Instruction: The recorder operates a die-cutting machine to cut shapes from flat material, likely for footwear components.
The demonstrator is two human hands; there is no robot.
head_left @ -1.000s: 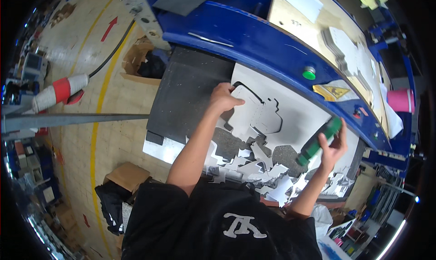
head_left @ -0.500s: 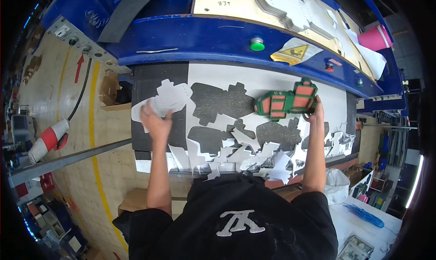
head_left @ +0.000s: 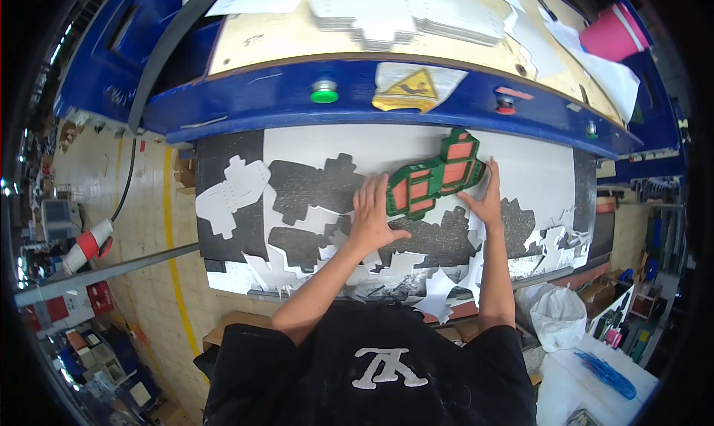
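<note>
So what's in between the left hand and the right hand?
A green-and-pink cutting die lies between the left hand and the right hand; the head view shows it.

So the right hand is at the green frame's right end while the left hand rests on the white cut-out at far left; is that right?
Not quite: the head view shows the left hand at the left end of the green frame, apart from the white cut-out. The rest stands.
</note>
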